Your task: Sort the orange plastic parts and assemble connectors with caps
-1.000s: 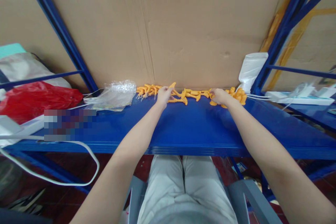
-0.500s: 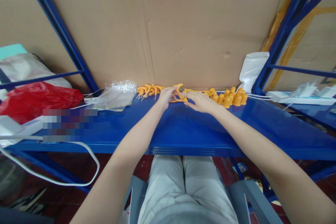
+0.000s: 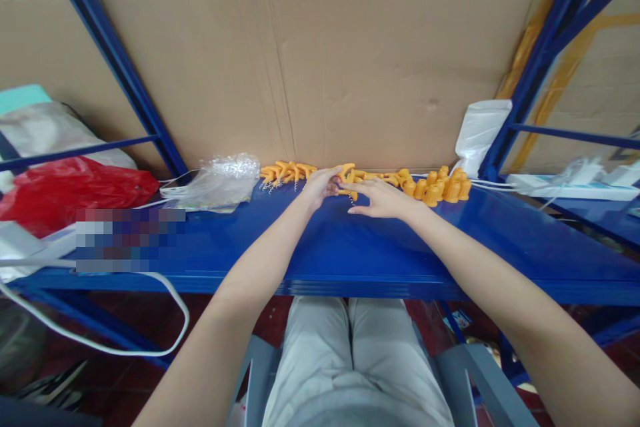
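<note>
My left hand point(image 3: 320, 188) is closed around an orange branched piece point(image 3: 347, 169), whose forked end sticks up past the fingers. A metal corkscrew spiral point(image 3: 353, 199) hangs below it, between my two hands. My right hand point(image 3: 383, 199) reaches in from the other side with thumb and fingers apart. Its fingertips overlap the orange parts, and I cannot tell whether they touch the held piece. Left of my hands lie several orange corkscrew pieces point(image 3: 285, 172) with spirals pointing forward. On the right, near my right hand, stand several orange cup-shaped parts point(image 3: 443, 185).
The blue shelf point(image 3: 345, 247) carries everything, with a cardboard sheet point(image 3: 360, 60) behind it. Clear plastic bags point(image 3: 220, 180) and a red bag point(image 3: 85, 183) lie to the left. A white cable point(image 3: 183, 307) loops over the left front edge. A white pouch point(image 3: 483, 133) leans at right.
The held orange piece has tipped slightly and shifted right. My right hand's thumb has spread further from its fingers and moved a little left and toward me.
</note>
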A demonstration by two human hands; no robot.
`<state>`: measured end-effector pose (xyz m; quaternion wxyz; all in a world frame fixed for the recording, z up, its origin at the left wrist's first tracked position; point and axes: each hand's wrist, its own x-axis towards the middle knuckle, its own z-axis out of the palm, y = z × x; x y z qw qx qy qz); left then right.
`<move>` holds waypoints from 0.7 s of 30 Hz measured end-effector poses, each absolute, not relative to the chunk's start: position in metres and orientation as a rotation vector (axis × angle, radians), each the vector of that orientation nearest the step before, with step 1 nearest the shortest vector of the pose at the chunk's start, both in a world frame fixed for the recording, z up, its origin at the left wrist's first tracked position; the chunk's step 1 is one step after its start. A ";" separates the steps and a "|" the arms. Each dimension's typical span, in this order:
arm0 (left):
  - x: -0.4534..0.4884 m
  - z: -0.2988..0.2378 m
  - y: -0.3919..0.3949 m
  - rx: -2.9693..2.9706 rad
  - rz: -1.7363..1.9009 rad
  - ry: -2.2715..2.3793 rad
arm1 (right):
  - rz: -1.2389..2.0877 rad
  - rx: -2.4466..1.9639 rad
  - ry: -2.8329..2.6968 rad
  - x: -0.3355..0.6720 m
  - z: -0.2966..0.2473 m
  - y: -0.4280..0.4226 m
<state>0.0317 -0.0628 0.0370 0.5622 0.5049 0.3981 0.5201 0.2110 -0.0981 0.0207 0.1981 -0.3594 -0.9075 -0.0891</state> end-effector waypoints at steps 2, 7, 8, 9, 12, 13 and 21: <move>0.032 0.038 -0.065 1.177 1.227 0.933 | -0.252 -1.004 -2.537 0.210 0.021 -0.099; 0.033 0.042 -0.070 1.145 1.224 0.911 | -0.266 -0.998 -2.533 0.209 0.021 -0.099; 0.033 0.042 -0.071 1.144 1.217 0.911 | -0.268 -0.993 -2.537 0.209 0.021 -0.098; 0.034 0.043 -0.072 1.145 1.209 0.910 | -0.272 -0.986 -2.539 0.210 0.021 -0.097; 0.034 0.044 -0.072 1.153 1.202 0.913 | -0.311 -0.980 -2.519 0.211 0.020 -0.096; 0.034 0.044 -0.072 1.157 1.203 0.916 | -0.332 -0.990 -2.499 0.211 0.020 -0.095; 0.033 0.037 -0.068 1.390 1.116 1.073 | -0.441 -1.134 -2.342 0.225 0.025 -0.088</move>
